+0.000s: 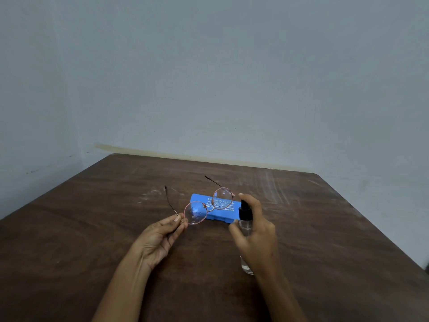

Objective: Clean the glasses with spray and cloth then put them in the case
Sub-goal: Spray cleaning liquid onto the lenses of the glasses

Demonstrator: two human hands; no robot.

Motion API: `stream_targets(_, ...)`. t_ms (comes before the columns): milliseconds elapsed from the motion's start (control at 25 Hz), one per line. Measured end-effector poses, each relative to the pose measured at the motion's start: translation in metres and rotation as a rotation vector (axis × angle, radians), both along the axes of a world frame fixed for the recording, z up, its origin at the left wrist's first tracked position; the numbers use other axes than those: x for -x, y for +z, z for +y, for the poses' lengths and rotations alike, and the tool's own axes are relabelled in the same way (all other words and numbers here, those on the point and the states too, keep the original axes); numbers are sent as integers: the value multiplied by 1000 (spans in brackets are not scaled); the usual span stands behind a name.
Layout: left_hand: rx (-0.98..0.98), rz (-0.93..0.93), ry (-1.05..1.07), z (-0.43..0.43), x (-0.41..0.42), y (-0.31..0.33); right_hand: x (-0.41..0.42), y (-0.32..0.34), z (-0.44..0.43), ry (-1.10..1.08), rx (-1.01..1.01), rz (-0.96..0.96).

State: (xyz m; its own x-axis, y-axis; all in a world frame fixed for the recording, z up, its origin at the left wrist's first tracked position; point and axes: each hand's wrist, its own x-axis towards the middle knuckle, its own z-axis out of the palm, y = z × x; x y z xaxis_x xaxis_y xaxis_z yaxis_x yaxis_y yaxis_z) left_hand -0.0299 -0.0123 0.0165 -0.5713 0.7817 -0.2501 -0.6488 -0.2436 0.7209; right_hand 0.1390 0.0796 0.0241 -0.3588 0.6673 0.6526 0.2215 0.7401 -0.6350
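We are at the spray step — wiping and packing are left. Our left hand (160, 238) pinches the glasses (195, 212) by a corner, over the shut blue case (222, 216). Our right hand (256, 238) wraps round the spray bottle (245, 220). No cloth shows.

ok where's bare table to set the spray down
Bare table right of the right hand, out to the edge; left of the left hand; and the far strip behind the blue case. Crowded mid-table: glasses held near the case, spray bottle beside them.
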Motion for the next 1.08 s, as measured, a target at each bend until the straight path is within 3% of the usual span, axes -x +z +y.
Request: stream_targets(1080,-16,10,-15,-1,1,-1,0,-2,1,-4,-12,6)
